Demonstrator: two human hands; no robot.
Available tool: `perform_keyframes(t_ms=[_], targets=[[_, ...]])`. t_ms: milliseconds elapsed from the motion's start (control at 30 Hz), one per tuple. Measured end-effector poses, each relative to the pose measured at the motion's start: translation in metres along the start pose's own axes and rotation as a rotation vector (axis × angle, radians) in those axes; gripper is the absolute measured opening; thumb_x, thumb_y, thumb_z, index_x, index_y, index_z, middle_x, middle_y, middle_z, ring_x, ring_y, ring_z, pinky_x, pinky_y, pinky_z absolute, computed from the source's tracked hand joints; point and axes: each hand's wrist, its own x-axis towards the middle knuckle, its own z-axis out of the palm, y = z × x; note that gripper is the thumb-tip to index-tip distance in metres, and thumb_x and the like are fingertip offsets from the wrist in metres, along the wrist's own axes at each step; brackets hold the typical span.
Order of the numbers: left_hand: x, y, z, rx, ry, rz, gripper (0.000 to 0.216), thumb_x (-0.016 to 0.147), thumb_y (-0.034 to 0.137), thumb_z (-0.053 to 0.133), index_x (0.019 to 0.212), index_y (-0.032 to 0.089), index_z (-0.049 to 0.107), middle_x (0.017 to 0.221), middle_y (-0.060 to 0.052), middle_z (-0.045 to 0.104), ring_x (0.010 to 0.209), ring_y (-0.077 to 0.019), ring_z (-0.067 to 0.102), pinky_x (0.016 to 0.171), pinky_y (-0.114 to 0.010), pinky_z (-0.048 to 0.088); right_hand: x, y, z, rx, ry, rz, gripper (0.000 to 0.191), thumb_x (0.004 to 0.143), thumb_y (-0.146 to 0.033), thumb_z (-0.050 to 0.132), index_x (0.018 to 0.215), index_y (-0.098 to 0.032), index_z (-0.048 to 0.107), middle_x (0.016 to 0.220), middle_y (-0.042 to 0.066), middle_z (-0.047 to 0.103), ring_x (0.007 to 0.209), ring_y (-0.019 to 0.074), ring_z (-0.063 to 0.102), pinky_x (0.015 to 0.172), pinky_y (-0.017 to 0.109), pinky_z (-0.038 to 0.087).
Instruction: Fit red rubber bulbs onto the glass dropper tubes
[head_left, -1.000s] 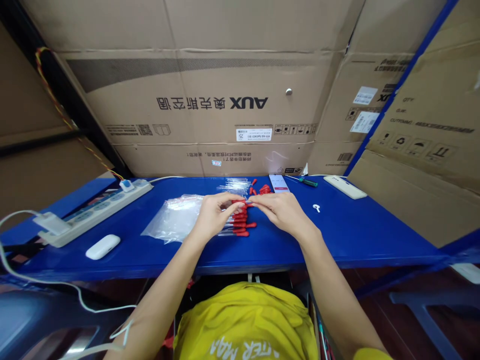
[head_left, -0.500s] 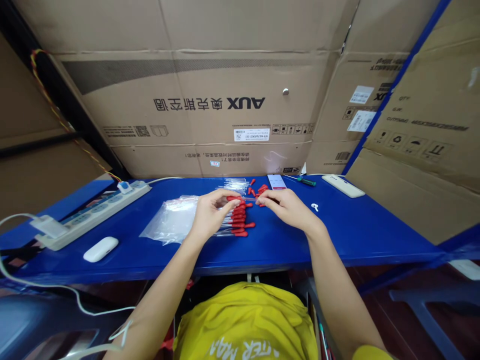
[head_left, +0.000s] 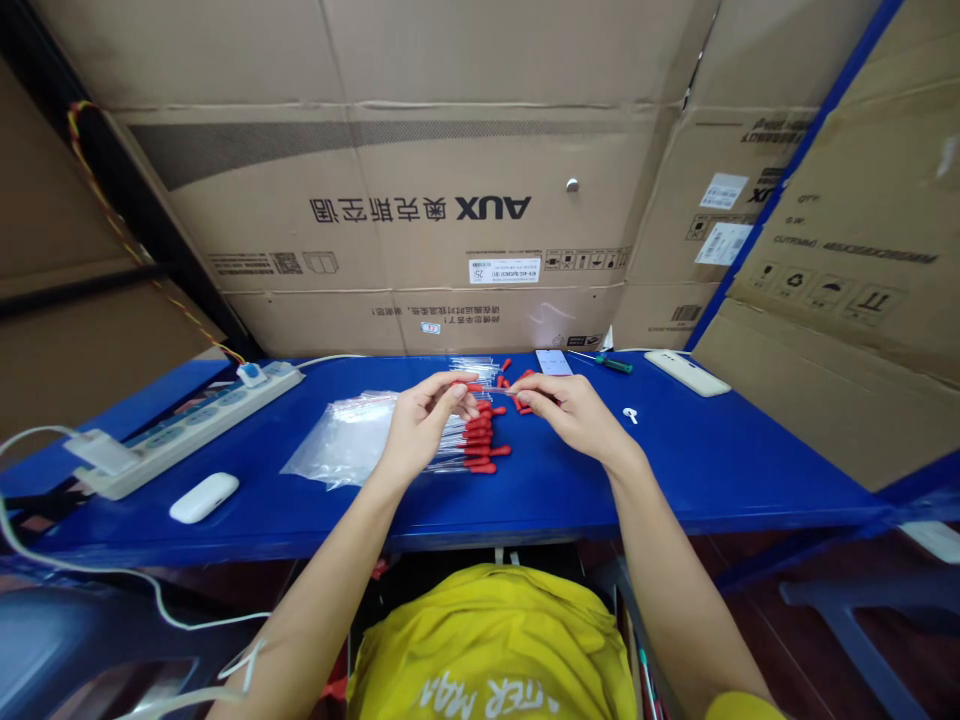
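Note:
My left hand point(head_left: 420, 415) pinches a red rubber dropper bulb point(head_left: 474, 386) between thumb and fingers. From the bulb a clear glass dropper tube point(head_left: 495, 391) runs across to my right hand point(head_left: 574, 410), whose thumb and fingertips are closed on its far end. How deep the tube sits in the bulb is too small to tell. Below the left fingertips lies a row of droppers with red bulbs point(head_left: 478, 450), bulbs pointing right. Behind the hands are a pile of bare glass tubes point(head_left: 472, 368) and loose red bulbs point(head_left: 506, 364), partly covered by my right hand.
Left of the droppers lies a clear plastic bag point(head_left: 330, 445). A white earbud case point(head_left: 204, 497) and a power strip point(head_left: 195, 430) are farther left. A phone point(head_left: 553, 362), a green screwdriver point(head_left: 615, 363), an earbud point(head_left: 630, 414) and a cream-coloured slab point(head_left: 686, 371) lie right. Cardboard walls the blue table.
Both hands have risen slightly with the dropper. The left fingers have shifted on the red bulb, and the tube now slants a little down toward the right.

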Motion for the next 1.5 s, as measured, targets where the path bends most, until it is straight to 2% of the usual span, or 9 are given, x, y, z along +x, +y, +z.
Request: perform_keyframes(t_ms=[200, 400, 600, 833, 1133, 1500], targets=[[0.000, 0.003, 0.000, -0.002, 0.040, 0.017, 0.022, 0.095, 0.036, 0.077, 0.104, 0.016, 0.082, 0.077, -0.003, 0.079, 0.068, -0.0157, 0.074, 0.072, -0.028, 0.063, 0.000, 0.000, 0.007, -0.059, 0.094, -0.093, 0.023, 0.106, -0.027, 0.061, 0.106, -0.021, 0.083, 0.101, 0.006, 0.085, 0.087, 0.0222, 0.081, 0.084, 0.033, 0.060], [0.000, 0.003, 0.001, 0.003, 0.086, 0.024, 0.021, 0.087, 0.033, 0.083, 0.099, 0.016, 0.083, 0.074, -0.003, 0.080, 0.066, -0.0172, 0.075, 0.071, -0.029, 0.065, 0.000, -0.002, 0.011, -0.103, 0.129, -0.162, 0.023, 0.106, -0.026, 0.062, 0.108, -0.022, 0.084, 0.101, 0.007, 0.086, 0.087, 0.0223, 0.082, 0.084, 0.033, 0.062], [0.000, 0.004, 0.000, 0.008, 0.094, 0.046, 0.020, 0.085, 0.033, 0.084, 0.096, 0.017, 0.084, 0.073, -0.003, 0.080, 0.065, -0.0183, 0.076, 0.070, -0.030, 0.066, -0.001, -0.003, 0.013, -0.102, 0.123, -0.174, 0.021, 0.106, -0.025, 0.063, 0.109, -0.021, 0.083, 0.105, 0.007, 0.086, 0.090, 0.0226, 0.082, 0.086, 0.033, 0.062], [-0.001, 0.002, 0.000, 0.014, 0.090, 0.052, 0.017, 0.084, 0.032, 0.085, 0.094, 0.018, 0.085, 0.071, -0.002, 0.079, 0.064, -0.0184, 0.076, 0.069, -0.030, 0.067, -0.002, -0.006, 0.012, -0.093, 0.103, -0.184, 0.020, 0.106, -0.022, 0.063, 0.106, -0.021, 0.083, 0.101, 0.006, 0.086, 0.085, 0.0206, 0.081, 0.078, 0.029, 0.059], [-0.002, -0.001, -0.001, 0.017, 0.079, 0.061, 0.014, 0.085, 0.030, 0.085, 0.095, 0.019, 0.085, 0.072, -0.002, 0.080, 0.063, -0.0173, 0.076, 0.068, -0.028, 0.065, -0.002, -0.005, 0.016, -0.085, 0.096, -0.185, 0.022, 0.108, -0.026, 0.060, 0.108, -0.021, 0.082, 0.099, 0.006, 0.085, 0.084, 0.0201, 0.081, 0.077, 0.028, 0.058], [-0.003, 0.003, -0.001, 0.051, 0.069, 0.059, 0.017, 0.085, 0.034, 0.086, 0.091, 0.018, 0.083, 0.070, -0.003, 0.079, 0.063, -0.0184, 0.077, 0.069, -0.030, 0.067, -0.002, -0.004, 0.019, -0.180, 0.087, -0.210, 0.027, 0.110, -0.030, 0.057, 0.109, -0.022, 0.082, 0.103, 0.007, 0.085, 0.086, 0.0216, 0.081, 0.078, 0.030, 0.057]])
